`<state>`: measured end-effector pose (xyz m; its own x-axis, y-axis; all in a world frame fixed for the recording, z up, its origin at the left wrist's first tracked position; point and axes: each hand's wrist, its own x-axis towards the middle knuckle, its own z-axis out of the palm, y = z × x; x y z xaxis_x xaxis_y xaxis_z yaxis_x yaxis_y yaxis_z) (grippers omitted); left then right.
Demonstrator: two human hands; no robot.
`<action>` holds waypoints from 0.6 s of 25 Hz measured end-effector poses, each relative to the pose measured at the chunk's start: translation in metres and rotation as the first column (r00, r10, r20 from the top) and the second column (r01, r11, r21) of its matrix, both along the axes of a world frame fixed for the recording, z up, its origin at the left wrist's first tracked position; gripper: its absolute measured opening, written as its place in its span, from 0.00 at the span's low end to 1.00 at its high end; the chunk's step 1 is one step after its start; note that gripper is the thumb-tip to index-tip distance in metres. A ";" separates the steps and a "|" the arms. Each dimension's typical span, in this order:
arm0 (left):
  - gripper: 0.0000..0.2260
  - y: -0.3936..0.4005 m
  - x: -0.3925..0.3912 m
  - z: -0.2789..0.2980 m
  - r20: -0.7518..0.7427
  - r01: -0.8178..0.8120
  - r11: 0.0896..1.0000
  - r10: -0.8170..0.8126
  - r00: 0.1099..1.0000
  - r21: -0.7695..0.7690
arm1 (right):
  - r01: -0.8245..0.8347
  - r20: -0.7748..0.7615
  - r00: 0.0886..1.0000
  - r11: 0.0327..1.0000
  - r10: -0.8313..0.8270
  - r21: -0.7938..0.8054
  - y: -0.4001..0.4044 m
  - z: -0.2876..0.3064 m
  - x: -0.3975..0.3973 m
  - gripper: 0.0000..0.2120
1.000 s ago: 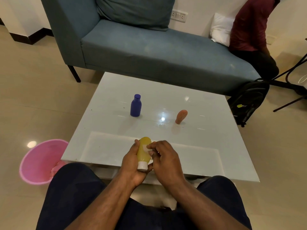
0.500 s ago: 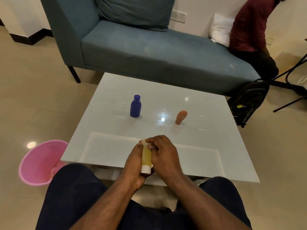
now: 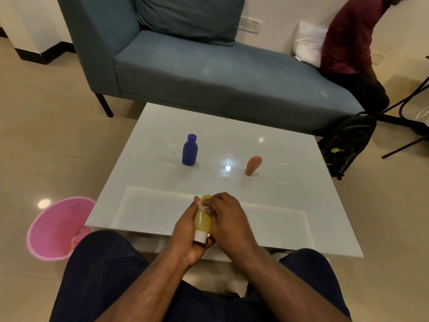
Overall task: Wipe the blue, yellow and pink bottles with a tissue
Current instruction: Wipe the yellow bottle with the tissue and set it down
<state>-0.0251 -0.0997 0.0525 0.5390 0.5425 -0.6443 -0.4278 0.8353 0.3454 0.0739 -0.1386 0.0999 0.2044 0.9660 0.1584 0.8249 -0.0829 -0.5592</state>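
Step in hand, as judged: wiping of the yellow plastic bottle with white cap (image 3: 202,221), held cap-down over the near edge of the glossy white tabletop (image 3: 290,205), above the lap. The left hand (image 3: 185,233) is wrapped around the bottle from the left, fingers clenched on its body. The right hand (image 3: 228,223) is pressed to the bottle's upper right side; a small scrap of white tissue (image 3: 202,206) is pinched under its fingers against the rounded base end. Most of the tissue is hidden by the hand.

The dark blue capped plastic bottle (image 3: 190,149) is set upright, mid-tabletop to the left. The pinkish-orange tapered bottle (image 3: 253,165) is stood on its narrow end to the right, well apart from the blue one. Neither is touched.

Next move, as judged: the rest of the yellow bottle's surface is to be rubbed over, then the bottle set down and another taken up; the tissue must be kept pinched.

Containers: a pink plastic bin (image 3: 58,228) is on the floor left of the tabletop, with something pink crumpled inside; what it is cannot be told. Contents of the bottles cannot be seen.
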 end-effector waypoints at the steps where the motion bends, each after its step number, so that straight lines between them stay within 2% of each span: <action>1: 0.27 0.000 0.001 0.000 -0.032 0.002 1.000 -0.001 0.999 0.018 | 0.061 -0.025 0.998 0.998 -0.061 0.002 0.010 0.001 0.008 0.11; 4: 0.29 0.002 0.000 -0.002 -0.085 -0.021 1.000 0.022 0.996 0.020 | 0.129 -0.077 0.988 0.991 -0.131 -0.029 0.011 0.001 0.010 0.10; 9: 0.30 0.007 -0.003 -0.010 -0.020 -0.066 0.995 0.064 0.998 -0.080 | -0.118 0.020 0.993 0.993 0.119 -0.028 -0.032 -0.006 -0.018 0.15; 10: 0.28 0.007 -0.002 -0.009 -0.024 -0.068 0.996 0.067 0.997 -0.058 | -0.106 0.011 0.994 0.994 0.106 -0.016 -0.025 -0.005 -0.011 0.14; 13: 0.22 0.004 0.002 -0.003 -0.079 -0.058 0.998 0.059 0.995 0.009 | 0.092 -0.041 0.995 0.996 -0.092 0.002 0.004 0.000 0.013 0.10; 15: 0.21 0.003 0.001 -0.001 -0.091 -0.072 0.997 0.073 0.993 0.014 | 0.121 -0.062 0.991 0.993 -0.122 -0.006 0.005 -0.001 0.011 0.10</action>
